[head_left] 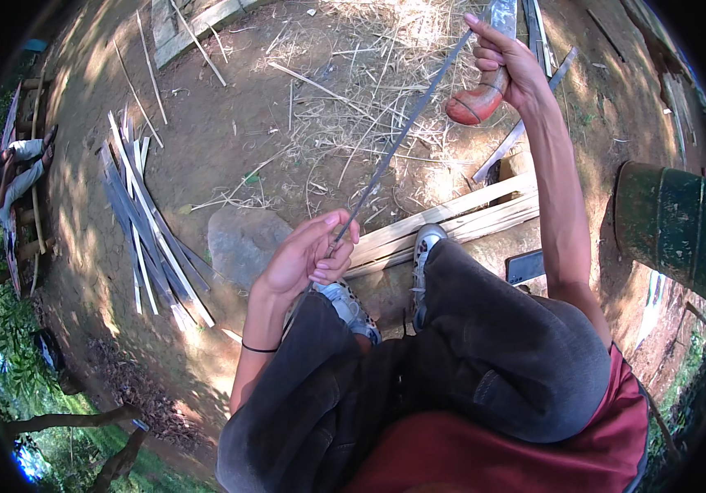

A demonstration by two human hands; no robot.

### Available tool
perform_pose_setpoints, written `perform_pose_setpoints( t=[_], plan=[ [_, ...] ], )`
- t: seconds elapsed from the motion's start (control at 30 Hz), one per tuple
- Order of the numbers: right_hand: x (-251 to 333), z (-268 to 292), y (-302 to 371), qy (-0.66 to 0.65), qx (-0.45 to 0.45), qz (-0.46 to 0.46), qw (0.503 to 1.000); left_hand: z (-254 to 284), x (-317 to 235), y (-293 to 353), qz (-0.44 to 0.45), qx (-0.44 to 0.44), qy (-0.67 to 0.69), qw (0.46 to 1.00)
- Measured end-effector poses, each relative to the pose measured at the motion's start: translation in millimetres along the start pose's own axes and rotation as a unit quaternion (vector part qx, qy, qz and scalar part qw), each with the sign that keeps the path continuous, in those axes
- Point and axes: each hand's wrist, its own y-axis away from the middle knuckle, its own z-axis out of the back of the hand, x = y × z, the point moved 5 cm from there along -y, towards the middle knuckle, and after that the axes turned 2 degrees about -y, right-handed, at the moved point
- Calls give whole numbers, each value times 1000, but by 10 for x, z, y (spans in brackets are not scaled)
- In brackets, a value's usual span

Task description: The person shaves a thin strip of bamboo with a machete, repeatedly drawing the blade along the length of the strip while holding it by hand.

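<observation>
"Dark strip (pixel 407 128): where was it?"

"Held up at a slant between the person's two hands, in front of the knees, its lower part running on past the left one."

"And what lay around it, taking the largest first?"

"Bare dirt ground (pixel 229 115) spread beneath everything, patched with sun and littered with shavings. A green drum (pixel 665 222) stood at the right. A loose pile of strips (pixel 146 215), some dark and some pale, was on the dirt at the left. Pale slats (pixel 484 223) lay side by side just beyond the shoes, and a flat grey stone (pixel 246 242) sat between them and the pile."

"Then the smaller things?"

"A knife (pixel 476 103) with a red handle was against the curled fingers of the right hand (pixel 517 66); whether they gripped it too could not be told for certain. That hand pinched the strip's upper end, while the left hand (pixel 299 259) had thumb and fingers closed around it lower down. A phone (pixel 525 267) lay near the right knee, and a thin black band (pixel 259 350) circled the left wrist."
</observation>
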Motion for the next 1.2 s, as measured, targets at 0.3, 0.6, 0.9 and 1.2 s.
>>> perform_pose_setpoints(
  t=[0.3, 0.6, 0.9, 1.2],
  plan=[
    [261, -72, 113, 12, -41, 9, 999, -72, -1, 38, -6, -10, -58, 998],
    [208, -53, 67, -1, -17, -15, 1000, -132, 21, 36, -30, -6, -64, 997],
    [-172, 203, 235, -21, -1, -51, 999, 40, -66, 60, -57, -103, -70, 991],
    [-722, -366, 1021, 258, -96, 20, 961, 212, -200, 67, -88, -127, -7, 988]
  ],
)
